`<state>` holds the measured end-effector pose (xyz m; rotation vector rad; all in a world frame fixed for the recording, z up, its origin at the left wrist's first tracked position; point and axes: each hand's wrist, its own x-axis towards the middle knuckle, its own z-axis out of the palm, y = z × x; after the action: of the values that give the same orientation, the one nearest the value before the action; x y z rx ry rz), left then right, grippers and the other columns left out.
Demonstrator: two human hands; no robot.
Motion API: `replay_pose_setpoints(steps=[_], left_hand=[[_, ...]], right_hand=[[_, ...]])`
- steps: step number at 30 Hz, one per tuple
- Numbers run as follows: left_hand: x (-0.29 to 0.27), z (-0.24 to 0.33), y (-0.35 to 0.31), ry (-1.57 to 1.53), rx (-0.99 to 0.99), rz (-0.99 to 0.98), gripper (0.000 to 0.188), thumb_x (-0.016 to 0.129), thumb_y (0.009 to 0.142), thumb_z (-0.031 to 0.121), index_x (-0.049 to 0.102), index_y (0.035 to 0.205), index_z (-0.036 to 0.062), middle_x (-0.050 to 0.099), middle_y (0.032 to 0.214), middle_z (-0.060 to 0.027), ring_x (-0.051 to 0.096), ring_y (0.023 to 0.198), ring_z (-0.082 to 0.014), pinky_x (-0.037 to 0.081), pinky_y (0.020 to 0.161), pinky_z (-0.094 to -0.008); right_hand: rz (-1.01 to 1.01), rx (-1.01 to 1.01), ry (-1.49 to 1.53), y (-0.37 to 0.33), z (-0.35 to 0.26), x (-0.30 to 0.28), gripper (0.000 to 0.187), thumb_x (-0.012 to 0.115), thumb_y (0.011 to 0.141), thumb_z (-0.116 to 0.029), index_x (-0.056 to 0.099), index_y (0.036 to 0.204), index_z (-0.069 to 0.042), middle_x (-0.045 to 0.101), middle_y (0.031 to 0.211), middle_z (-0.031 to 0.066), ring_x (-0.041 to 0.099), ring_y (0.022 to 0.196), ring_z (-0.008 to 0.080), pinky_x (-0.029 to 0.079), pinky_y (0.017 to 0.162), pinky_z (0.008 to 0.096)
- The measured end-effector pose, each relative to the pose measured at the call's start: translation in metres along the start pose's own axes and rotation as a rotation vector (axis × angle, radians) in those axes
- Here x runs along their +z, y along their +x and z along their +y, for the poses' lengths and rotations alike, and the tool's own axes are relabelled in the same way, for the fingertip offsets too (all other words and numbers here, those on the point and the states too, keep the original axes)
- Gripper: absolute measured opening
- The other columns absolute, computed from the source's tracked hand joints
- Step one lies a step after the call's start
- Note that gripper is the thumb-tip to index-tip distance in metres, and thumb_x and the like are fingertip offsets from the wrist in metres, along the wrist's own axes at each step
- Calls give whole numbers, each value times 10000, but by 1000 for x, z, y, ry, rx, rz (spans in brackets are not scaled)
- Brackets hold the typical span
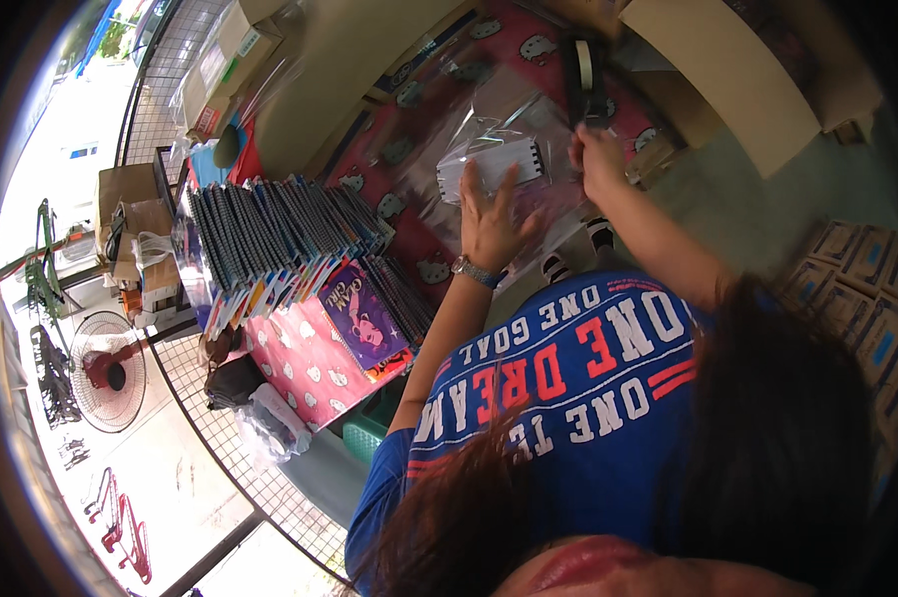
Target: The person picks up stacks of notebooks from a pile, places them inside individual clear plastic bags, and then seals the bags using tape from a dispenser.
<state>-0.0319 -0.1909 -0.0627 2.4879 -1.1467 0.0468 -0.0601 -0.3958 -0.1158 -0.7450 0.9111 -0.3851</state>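
My left hand (494,217), with a watch at its wrist, lies with fingers spread on a white spiral-bound pad (504,157). Loose clear plastic film (489,129) wraps over and around the pad and catches the light. To the right, my right hand (600,162) is closed around the near end of a black tape dispenser (580,85) with a pale roll in it. The dispenser points away from me, beside the film. Both rest over a table with a red patterned cover (434,269).
Rows of spiral notebooks (280,224) stand packed at the left, by a purple-covered notebook (361,310). Cardboard boxes (718,65) rise at the far right, and stacked brown packs (847,264) sit at the right. A fan (109,370) stands at far left beyond a wire grid.
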Motion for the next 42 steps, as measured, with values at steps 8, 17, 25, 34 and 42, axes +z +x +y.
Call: replay_pose_setpoints(steps=[8, 17, 25, 34, 42], left_hand=[[-4, 8, 3, -29, 20, -9, 795, 771, 680, 363, 436, 1388, 226, 202, 1442, -313, 218, 1336, -487, 279, 1065, -551], [-6, 3, -2, -80, -43, 32, 711, 765, 663, 310, 525, 1322, 194, 39, 1496, -299, 239, 1350, -489, 310, 1070, -521], [2, -1, -4, -86, -50, 42, 710, 741, 680, 356, 515, 1333, 192, 49, 1514, -262, 189, 1384, -466, 257, 1099, -529], [-58, -32, -17, 223, -32, -248, 1120, 691, 645, 656, 158, 1500, 170, 304, 1512, -82, 9, 1426, -430, -10, 1056, -695], [-59, -44, 3, -113, 188, 158, 877, 792, 637, 465, 457, 1349, 77, 458, 1378, -134, 378, 1306, -353, 256, 1096, -490]], right_hand=[[-180, 380, -58, 92, 64, -96, 138, 571, 912, -109, 523, 801, -43, 500, 681, 18, 449, 529, 102, 388, 468, 257], [-1299, 291, -211, -13, -83, 43, 198, 623, 863, -233, 622, 800, -45, 566, 711, 20, 502, 546, 146, 430, 543, 271], [-742, -547, -1958, -51, -60, 114, 423, 744, 737, -406, 707, 938, -35, 685, 993, 146, 660, 940, 306, 513, 796, 421], [-695, -1066, -1710, -31, -68, 51, 520, 681, 733, -523, 656, 917, -37, 639, 851, 118, 639, 832, 317, 500, 750, 415], [-739, -1239, -936, -54, -43, 26, 314, 654, 850, -307, 600, 1005, -38, 573, 903, 93, 554, 915, 285, 440, 817, 377]])
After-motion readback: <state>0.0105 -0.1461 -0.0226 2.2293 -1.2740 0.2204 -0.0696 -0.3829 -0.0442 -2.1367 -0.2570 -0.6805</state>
